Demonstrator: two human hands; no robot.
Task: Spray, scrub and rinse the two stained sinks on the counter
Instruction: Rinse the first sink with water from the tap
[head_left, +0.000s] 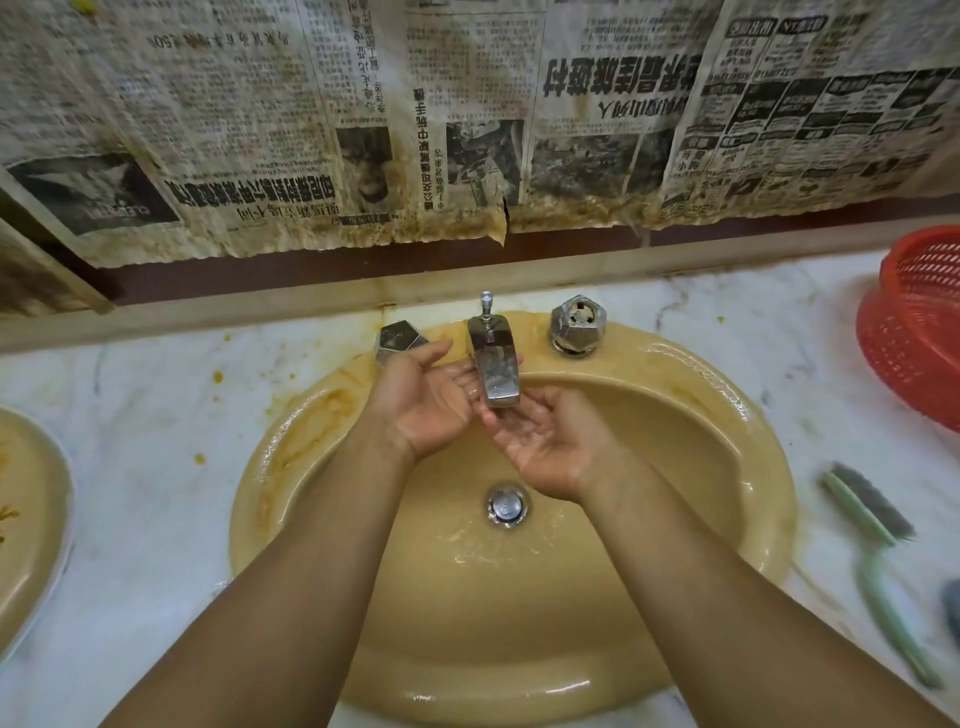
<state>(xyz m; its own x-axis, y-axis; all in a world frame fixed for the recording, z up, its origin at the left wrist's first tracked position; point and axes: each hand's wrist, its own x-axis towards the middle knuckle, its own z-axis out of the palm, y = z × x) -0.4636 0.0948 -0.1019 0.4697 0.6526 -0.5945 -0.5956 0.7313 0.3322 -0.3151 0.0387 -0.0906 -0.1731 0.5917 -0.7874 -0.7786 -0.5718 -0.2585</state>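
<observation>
Hands are cupped under the tap (493, 364). I see my left hand (423, 397) open, palm up, holding nothing. My right hand (545, 439) is open too, wet and empty. Below them is the yellow sink (691, 415) with its drain (507, 505). A green brush (878, 540) lies right of my right hand. Another sink (31, 514) sits far left.

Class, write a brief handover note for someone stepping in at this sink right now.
Left hand and right hand: both open, empty, palms up and wet under the spout.
Scrub brush lies on the counter to the right, beside the red basket.
Middle sink: bowl wet, orange stains remain on its left rim.
Left sink: stained, apparently untouched.
</observation>
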